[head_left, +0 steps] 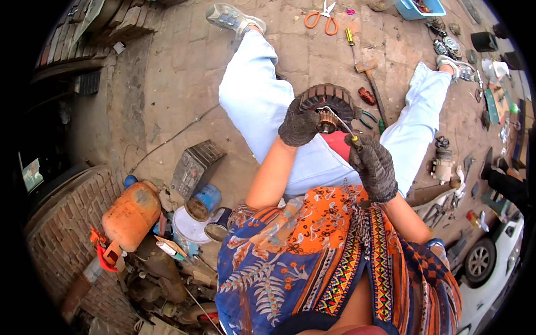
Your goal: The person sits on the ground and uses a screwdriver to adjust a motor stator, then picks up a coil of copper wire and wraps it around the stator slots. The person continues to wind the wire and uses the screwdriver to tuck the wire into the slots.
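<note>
Both my hands wear dark knitted gloves. My left hand (pixel 298 124) is closed on the side of a motor armature (pixel 328 96), a dark round core with slots around its rim and a copper-coloured commutator facing me. The armature sits between my spread legs, near a red patch of cloth or padding (pixel 338 144). In my right hand (pixel 375 168) is a screwdriver (pixel 341 121) with a thin metal shaft and a yellow collar; the fingers cover most of its handle. Its shaft slants up and left to the commutator, where its tip appears to touch the edge.
Beyond the armature lie a hammer (pixel 375 84), a red-brown wire coil (pixel 367 96), green-handled pliers (pixel 369 117), a yellow-handled screwdriver (pixel 350 38) and orange-handled snips (pixel 321 22). An orange cylinder (pixel 132 216), blue can (pixel 205 200) and dark box (pixel 196 167) stand left. Parts and a white car (pixel 502 262) are right.
</note>
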The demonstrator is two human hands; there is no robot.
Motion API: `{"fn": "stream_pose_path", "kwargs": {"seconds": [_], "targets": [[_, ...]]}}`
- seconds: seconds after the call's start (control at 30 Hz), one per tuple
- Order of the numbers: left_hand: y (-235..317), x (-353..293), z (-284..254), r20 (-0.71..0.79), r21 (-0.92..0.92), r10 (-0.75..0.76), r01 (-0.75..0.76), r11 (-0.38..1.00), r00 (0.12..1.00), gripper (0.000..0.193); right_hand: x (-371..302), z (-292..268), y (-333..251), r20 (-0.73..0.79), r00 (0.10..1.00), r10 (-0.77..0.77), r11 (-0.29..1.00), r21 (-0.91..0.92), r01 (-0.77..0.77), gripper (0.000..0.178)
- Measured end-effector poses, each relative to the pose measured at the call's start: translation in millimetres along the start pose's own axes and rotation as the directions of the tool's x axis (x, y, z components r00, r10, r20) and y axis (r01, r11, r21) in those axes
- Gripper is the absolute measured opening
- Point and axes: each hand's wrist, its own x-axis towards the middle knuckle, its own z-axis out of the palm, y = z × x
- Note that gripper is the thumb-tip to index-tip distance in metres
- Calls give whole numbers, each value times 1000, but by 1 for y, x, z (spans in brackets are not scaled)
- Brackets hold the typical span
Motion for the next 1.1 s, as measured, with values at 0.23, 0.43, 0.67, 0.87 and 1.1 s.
{"fn": "stream_pose_path", "kwargs": {"seconds": [0.23,0.43,0.67,0.87,1.1], "targets": [[-1,6,9,-92,437,-320,327,838,943,59,27,-30,-36,-101,979,-178,960,-236,150,28],[0,1,12,-32,376,-364,349,858,931,60,67,-42,-44,-247,908,-339,862,-467,195,31],[-9,18,5,-78,622,-269,257,740,960,62,67,-30,-22,-270,841,-469,790,-555,262,32],[-31,17,-32,-24,907,-75,53,418,997,57,70,-15,3,-178,938,-296,692,-717,83,30],[-43,21,-27,33,995,-65,-39,-92,997,49,76,-24,17,-45,958,-283,254,-967,29,21]]}}
